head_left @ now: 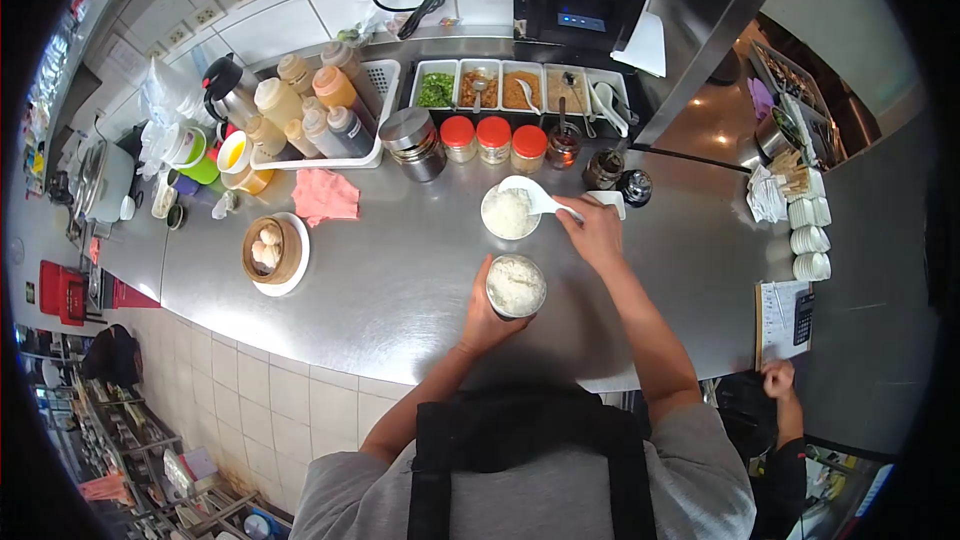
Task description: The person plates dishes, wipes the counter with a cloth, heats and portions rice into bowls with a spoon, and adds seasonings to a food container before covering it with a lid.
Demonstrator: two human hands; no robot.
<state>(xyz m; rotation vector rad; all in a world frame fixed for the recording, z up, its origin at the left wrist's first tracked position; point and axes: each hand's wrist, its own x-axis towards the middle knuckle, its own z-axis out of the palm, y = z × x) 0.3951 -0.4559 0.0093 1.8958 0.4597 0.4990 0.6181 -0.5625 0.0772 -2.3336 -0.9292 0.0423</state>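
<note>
My left hand (pixel 486 312) is wrapped round a bowl of white rice (pixel 516 286) near the middle of the steel counter. Just beyond it stands a second bowl of rice (pixel 506 219). My right hand (pixel 594 231) grips the handle of a white rice paddle (pixel 538 198), whose broad end lies over that second bowl. A small white dish (pixel 608 202) is partly hidden behind my right hand. Three red-lidded jars (pixel 493 140) stand in a row farther back.
Left on the steel counter (pixel 400 270) are a bamboo steamer (pixel 272 249) on a white plate, a pink cloth (pixel 326 197) and a basket of squeeze bottles (pixel 386 100). Topping trays (pixel 437 88) line the back. At right are a clipboard (pixel 783 320) and another person's hand (pixel 778 378).
</note>
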